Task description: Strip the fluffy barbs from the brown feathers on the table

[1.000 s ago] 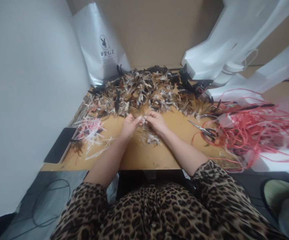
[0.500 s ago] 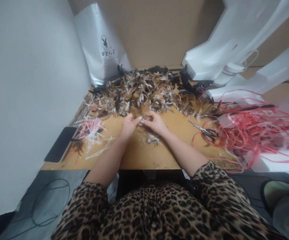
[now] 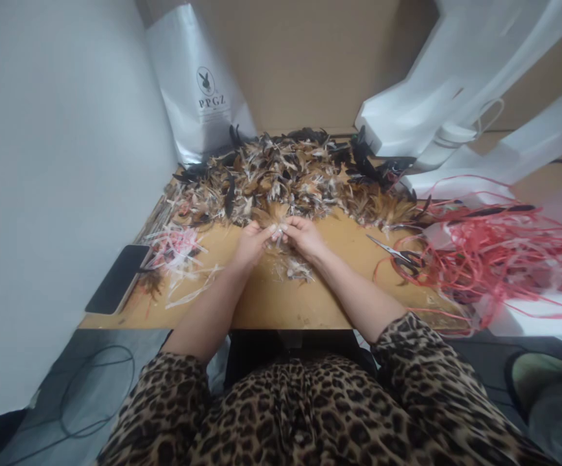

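A small bunch of brown feathers (image 3: 272, 213) is pinched between my two hands, its plumes fanned out away from me and its pale quill ends toward me. My left hand (image 3: 254, 243) closes thumb and fingertips on the base from the left. From the right, my right hand (image 3: 304, 237) pinches the same base, the two thumbs almost touching. Loose whitish feather scraps (image 3: 298, 268) lie on the wooden table (image 3: 281, 310) just below my hands. Beyond them spreads a large heap of brown and black feathers (image 3: 285, 165).
Scissors (image 3: 392, 252) lie right of my hands, beside a tangle of red plastic string (image 3: 509, 259). At left are a phone (image 3: 117, 279) and pink and white strips (image 3: 177, 249). A silvery bag (image 3: 203, 90) stands behind the heap; a white cup-like object (image 3: 449, 139) sits back right.
My right hand's fingers have shifted slightly closer to the left thumb at the base of the bunch. The feathers have turned a little and look more fanned. The rest stays in place.
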Available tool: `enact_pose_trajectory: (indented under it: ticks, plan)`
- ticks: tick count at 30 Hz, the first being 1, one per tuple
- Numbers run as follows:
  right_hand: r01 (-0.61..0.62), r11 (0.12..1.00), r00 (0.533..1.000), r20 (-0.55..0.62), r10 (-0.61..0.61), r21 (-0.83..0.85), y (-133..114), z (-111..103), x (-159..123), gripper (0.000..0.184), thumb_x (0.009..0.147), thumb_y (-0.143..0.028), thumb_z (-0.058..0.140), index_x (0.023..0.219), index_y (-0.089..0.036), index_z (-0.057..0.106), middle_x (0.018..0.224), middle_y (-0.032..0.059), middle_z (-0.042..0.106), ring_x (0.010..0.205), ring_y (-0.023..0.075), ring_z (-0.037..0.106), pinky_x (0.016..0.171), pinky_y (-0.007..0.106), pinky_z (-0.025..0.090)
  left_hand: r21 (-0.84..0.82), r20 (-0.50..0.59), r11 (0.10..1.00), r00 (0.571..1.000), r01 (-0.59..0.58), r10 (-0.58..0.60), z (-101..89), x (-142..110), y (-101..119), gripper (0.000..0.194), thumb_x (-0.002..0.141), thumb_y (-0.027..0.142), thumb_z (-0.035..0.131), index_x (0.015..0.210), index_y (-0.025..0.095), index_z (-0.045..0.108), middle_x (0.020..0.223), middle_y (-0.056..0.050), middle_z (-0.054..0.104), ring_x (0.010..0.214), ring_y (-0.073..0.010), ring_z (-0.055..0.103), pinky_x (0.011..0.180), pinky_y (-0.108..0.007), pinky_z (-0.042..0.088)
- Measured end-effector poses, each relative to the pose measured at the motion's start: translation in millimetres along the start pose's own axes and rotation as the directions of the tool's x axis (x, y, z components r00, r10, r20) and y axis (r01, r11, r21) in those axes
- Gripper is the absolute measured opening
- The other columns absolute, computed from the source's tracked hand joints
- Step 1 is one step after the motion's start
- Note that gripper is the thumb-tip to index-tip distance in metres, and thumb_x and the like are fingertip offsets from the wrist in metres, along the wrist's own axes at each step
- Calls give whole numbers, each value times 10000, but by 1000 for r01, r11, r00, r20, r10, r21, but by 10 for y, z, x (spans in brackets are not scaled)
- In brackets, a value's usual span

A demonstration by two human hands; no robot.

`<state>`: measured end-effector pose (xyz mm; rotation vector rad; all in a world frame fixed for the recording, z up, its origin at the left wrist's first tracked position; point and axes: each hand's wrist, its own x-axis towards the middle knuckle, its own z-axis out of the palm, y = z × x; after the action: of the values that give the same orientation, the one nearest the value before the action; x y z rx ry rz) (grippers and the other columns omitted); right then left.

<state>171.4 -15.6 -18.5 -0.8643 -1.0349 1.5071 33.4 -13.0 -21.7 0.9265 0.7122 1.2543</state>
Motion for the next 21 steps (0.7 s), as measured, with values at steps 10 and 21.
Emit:
enact_pose_trajectory:
  ticks: [10, 21]
  plan:
    - [-13, 984, 997, -74, 0, -176, -83, 16, -28, 386, 468, -402, 864, 687, -169, 648, 557, -21, 644, 492, 82, 530, 500, 208, 419, 158, -121, 986, 990, -50, 70, -48, 39, 13, 307, 575, 321, 819, 707, 147, 603, 604, 10, 647, 502, -63, 553, 518, -184, 441]
    - [-45, 992, 997, 56, 52, -118, -53, -17, -34, 378, 539, -444, 833, 669, -155, 627, 524, -30, 620, 468, 62, 512, 504, 188, 405, 70, -35, 997, 999, -21, 23, -53, 15, 36, 320, 566, 328, 829, 692, 156, 591, 577, 28, 605, 488, -51, 507, 504, -176, 411]
